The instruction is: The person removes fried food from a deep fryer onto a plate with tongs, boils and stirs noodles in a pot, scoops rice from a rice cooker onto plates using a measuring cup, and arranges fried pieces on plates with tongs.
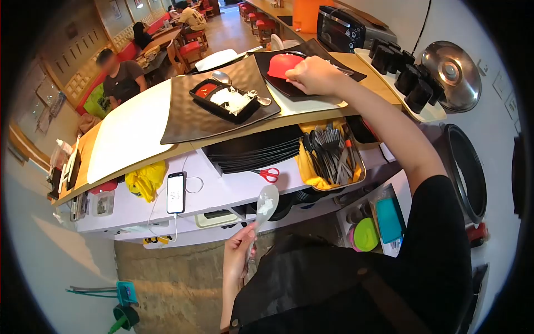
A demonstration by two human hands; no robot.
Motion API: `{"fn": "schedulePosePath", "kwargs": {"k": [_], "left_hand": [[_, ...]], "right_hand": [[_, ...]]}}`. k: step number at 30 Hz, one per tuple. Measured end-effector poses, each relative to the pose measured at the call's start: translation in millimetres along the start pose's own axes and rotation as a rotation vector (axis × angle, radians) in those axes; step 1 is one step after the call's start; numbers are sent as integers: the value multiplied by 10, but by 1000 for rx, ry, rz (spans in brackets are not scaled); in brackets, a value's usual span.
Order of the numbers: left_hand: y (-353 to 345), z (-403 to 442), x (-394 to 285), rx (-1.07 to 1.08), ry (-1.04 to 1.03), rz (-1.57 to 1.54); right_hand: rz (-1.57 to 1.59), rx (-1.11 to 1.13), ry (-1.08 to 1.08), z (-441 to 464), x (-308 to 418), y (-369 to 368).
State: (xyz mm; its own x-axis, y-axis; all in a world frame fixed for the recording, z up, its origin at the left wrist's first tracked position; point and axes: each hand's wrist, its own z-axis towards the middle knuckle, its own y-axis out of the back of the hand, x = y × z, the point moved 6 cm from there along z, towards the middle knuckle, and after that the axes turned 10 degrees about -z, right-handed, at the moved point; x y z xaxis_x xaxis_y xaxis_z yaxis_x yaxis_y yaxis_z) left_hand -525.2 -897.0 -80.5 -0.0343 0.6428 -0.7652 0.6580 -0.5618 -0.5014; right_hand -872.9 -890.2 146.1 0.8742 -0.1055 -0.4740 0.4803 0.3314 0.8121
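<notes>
My right hand (317, 76) is closed on an upturned red bowl (282, 65), over a dark square plate (350, 72) on the counter's upper ledge. Lower down, my left hand (240, 250) grips the handle of a pale rice paddle (267, 203) with some white rice on its blade. To the left of the red bowl, a black divided dish (225, 101) with red sauce and white shreds sits on a large dark plate (186, 114). Two metal spoons lie by that dish.
Below the ledge are stacked black plates (253, 149), a cutlery basket (332, 158), red scissors (270, 175) and a charging phone (176, 192). Black cups (408, 80) stand on a tray at right, near a toaster oven (347, 30). A person (123, 78) sits beyond the ledge.
</notes>
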Motion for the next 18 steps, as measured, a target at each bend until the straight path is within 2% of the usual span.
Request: {"fn": "schedulePosePath", "kwargs": {"k": [1, 7, 13, 16, 18], "left_hand": [[-25, 37, -17, 18, -6, 28], [-275, 147, -141, 100, -57, 146], [-333, 183, -103, 78, -2, 221], [-355, 211, -48, 105, -16, 207], [-392, 209, -33, 114, -15, 214]], "right_hand": [[-84, 47, 42, 35, 1, -28], [-48, 49, 107, 33, -28, -51], [-44, 115, 99, -140, -26, -126], [46, -75, 104, -195, -139, -81], [75, -78, 131, -164, -151, -70]]}}
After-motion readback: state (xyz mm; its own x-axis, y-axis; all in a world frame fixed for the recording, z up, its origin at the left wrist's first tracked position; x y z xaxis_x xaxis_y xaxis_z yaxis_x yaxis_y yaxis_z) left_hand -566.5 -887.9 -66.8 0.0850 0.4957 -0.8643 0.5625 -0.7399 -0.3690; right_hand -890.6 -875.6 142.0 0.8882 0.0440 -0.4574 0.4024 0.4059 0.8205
